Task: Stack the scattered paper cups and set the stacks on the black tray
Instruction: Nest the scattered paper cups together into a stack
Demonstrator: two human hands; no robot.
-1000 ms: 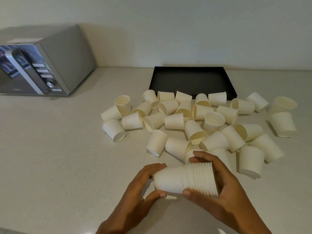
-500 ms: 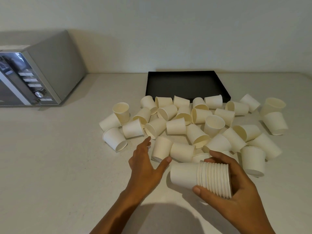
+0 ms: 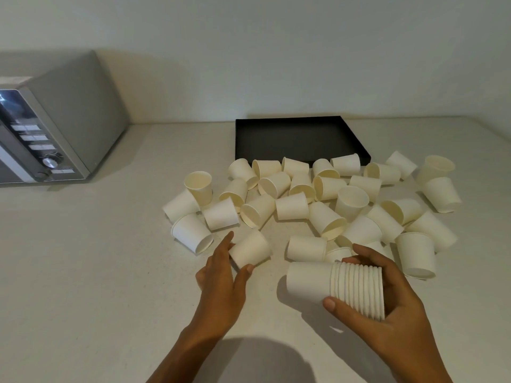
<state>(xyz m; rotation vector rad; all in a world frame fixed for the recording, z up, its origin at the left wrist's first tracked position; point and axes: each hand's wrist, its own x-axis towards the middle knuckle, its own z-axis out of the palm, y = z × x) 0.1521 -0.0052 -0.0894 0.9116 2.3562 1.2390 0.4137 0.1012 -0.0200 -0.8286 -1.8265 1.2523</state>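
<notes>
My right hand (image 3: pixel 392 308) grips a stack of several nested white paper cups (image 3: pixel 334 288), held on its side just above the counter, bases pointing left. My left hand (image 3: pixel 221 277) holds a single white paper cup (image 3: pixel 250 248) between fingers and thumb, at the near left edge of the pile. Many loose cups (image 3: pixel 326 200) lie scattered on the counter, some upright, most tipped over. The black tray (image 3: pixel 298 136) sits behind the pile against the wall, with nothing on its visible floor; its front edge is partly hidden by cups.
A silver microwave (image 3: pixel 52 125) stands at the far left against the wall. The white counter (image 3: pixel 96 258) stretches bare to the left of the pile. Two stacked cups (image 3: pixel 439 189) stand at the far right.
My left hand let go of the stack's base, reached left and forward, and took hold of a single cup from the pile's near edge. My right hand kept the stack, shifting slightly right.
</notes>
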